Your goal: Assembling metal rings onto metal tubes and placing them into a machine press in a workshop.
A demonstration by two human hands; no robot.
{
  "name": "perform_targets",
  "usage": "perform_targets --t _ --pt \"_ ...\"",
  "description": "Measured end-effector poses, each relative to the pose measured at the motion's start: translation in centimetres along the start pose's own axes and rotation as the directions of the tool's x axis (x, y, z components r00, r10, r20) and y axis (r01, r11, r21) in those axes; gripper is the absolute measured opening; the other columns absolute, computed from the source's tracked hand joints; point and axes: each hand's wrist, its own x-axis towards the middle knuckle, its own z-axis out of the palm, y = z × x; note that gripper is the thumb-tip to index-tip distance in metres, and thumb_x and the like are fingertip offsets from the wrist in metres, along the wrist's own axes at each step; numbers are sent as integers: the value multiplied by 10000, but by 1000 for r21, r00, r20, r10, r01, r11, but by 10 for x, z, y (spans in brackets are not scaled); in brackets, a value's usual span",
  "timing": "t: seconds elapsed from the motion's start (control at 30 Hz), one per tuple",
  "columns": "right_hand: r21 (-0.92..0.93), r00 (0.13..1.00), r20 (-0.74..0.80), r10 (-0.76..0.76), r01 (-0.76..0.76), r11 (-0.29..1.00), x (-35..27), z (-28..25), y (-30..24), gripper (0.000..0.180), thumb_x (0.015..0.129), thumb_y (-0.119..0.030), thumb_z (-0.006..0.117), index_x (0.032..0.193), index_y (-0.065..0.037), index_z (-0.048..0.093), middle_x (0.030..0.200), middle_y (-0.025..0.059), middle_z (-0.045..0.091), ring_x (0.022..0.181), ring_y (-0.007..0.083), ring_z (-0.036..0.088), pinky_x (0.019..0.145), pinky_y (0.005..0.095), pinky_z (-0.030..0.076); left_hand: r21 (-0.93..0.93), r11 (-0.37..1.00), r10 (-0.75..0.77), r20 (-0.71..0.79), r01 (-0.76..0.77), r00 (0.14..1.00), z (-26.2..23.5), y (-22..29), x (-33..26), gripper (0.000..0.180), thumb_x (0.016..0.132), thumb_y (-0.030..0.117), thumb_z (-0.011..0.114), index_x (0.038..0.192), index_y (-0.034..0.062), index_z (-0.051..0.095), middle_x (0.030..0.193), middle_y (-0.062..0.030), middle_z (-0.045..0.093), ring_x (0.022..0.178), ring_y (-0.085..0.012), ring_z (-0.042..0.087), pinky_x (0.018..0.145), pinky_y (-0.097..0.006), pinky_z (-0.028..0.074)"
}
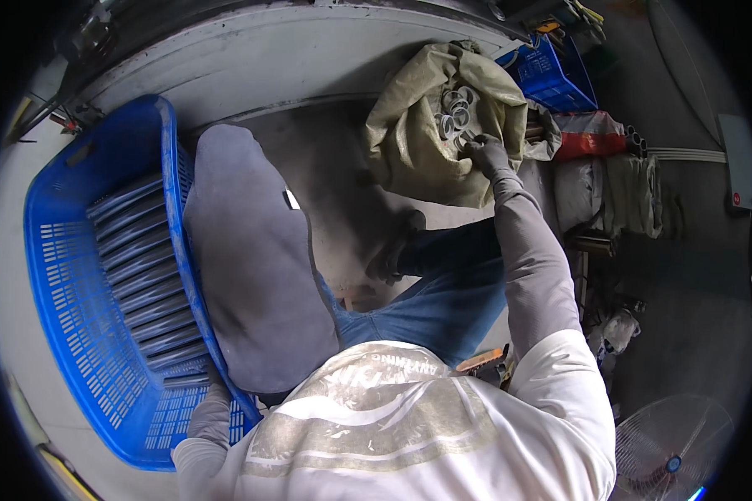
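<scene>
Perhaps rings [448, 127] beside the right hand [489, 154] could be spilling, were it snagging the surrounding sack [405, 129]. Whether it or the left hand [215, 397] is pinching anything, I can't tell.

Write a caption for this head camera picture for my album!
Right grip at the rings in a sack; basket of dark tubes at left.

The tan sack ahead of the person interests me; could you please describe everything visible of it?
The tan sack looks like woven plastic, faintly shiny and heavily creased. Its wide mouth gapes open, the edges slumped into folds; its base is hidden. Several silvery rings lie inside. A blue crate sits beyond its far right side. The person's right hand reaches over its right edge to the rings.
</scene>
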Motion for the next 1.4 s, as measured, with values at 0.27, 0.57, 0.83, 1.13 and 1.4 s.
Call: perform_targets --t 0.27,0.57,0.83,1.13,1.4 --pt "779 991 70 118 -128 614 2 -22 -42 407 803 -314 812 1030 20 765 996 169 777 884 260 747 840 357 558 227 949 -124 -367 218 922 -95 -65 -10 405 805 271 749 1107 13 666 988 -191 713 982 -382 697 866 -499 550" --pt "427 816 125 -564 -557 -712 -108 -82 -115 506 1086 -383 427 1406 -11 550 1295 204 668 1139 350 670 937 476 569 -233 970 -168 -407 76 898 -404 178 117 603 821 59 712 1398 -1 548 1150 -155 679 1048 -309 664 877 -441 510" --pt "846 879 -298 -372 424 324 -142 -89 -134 473 1047 -216 558 1464 -1 498 1187 94 686 1003 243 690 910 401 605 390 816 569 -409 -427 713 -384 362 174 426 727 139 748 1130 55 637 999 -165 632 996 -387 608 866 -478 470" --pt "513 742 -478 -470 670 536 -158 -90 -144 270 941 -38 719 1191 7 630 1143 104 668 1021 239 706 890 359 607 435 774 598 -263 -460 757 -341 383 204 397 687 207 787 993 65 577 913 -135 623 902 -337 648 802 -453 505" --pt "953 890 55 -453 88 289 -171 -116 -159 444 1073 -320 473 1334 0 636 1167 127 673 1056 164 666 924 281 519 415 795 578 -302 -442 758 -343 379 209 389 685 195 777 991 72 570 909 -128 629 898 -326 656 796 -442 515"
